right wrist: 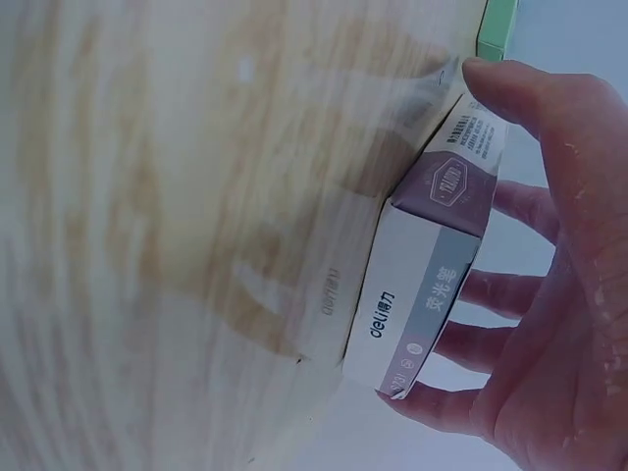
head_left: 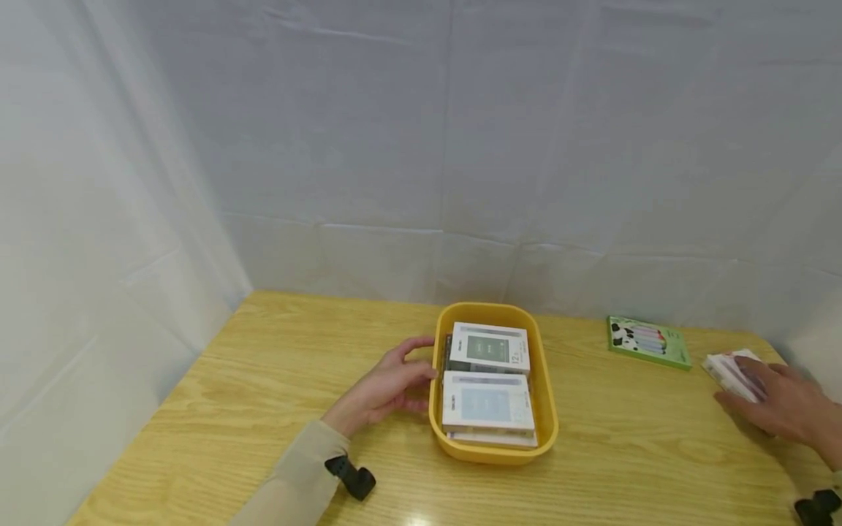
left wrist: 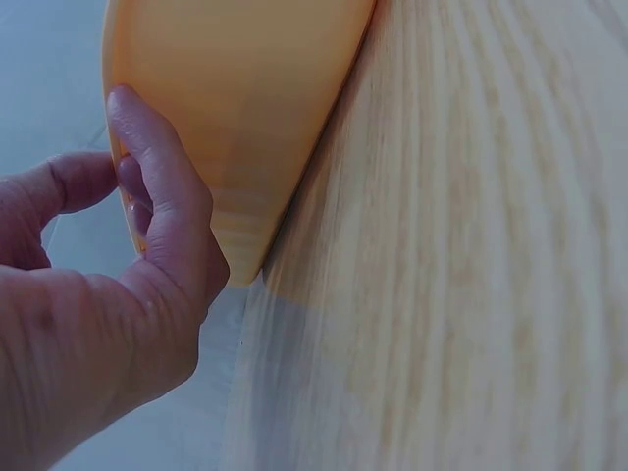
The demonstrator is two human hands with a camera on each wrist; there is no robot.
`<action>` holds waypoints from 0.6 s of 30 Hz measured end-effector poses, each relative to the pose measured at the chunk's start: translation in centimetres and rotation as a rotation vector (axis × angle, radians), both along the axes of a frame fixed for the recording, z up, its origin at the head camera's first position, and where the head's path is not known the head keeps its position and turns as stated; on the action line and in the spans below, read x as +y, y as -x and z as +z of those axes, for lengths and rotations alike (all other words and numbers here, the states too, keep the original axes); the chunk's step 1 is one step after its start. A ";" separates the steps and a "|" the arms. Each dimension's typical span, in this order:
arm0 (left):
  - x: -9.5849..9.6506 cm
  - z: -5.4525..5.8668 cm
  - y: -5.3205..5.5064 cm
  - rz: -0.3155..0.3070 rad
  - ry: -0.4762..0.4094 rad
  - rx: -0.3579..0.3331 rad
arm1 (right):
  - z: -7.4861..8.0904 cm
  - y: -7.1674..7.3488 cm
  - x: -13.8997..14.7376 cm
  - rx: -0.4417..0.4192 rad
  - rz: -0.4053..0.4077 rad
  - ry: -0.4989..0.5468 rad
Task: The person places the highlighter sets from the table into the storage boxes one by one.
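Note:
A yellow plastic basket holds several white boxes: one with a green panel at the far end, one with a pale blue panel nearer, stacked on another. My left hand is at the basket's left rim; in the left wrist view its curved fingers touch the rim and outer wall. On the table's right side, my right hand grips a white and mauve highlighter box. Its fingers lie along the box's far side in the right wrist view, with the thumb by one end.
A flat green box with a panda and coloured pens on its front lies at the table's back right, left of the right hand. The wooden table meets white sheeting behind it and at both sides.

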State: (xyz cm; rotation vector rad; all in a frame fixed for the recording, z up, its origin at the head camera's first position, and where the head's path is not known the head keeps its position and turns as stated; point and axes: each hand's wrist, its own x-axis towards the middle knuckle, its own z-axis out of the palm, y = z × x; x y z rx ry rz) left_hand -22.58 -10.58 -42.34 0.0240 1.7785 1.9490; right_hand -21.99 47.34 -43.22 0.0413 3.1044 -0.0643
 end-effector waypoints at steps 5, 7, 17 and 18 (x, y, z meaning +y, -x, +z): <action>0.0 0.0 0.0 0.001 -0.002 -0.004 | 0.0 0.0 0.4 -0.001 0.033 0.004; 0.0 0.0 0.0 0.003 -0.001 -0.006 | 0.0 0.0 0.6 0.004 0.055 0.012; 0.0 0.3 -0.2 -0.003 -0.010 0.005 | 0.3 0.0 0.5 0.027 0.050 0.029; 0.0 0.3 -0.2 -0.003 -0.010 0.005 | 0.3 -0.1 0.4 0.032 0.045 0.023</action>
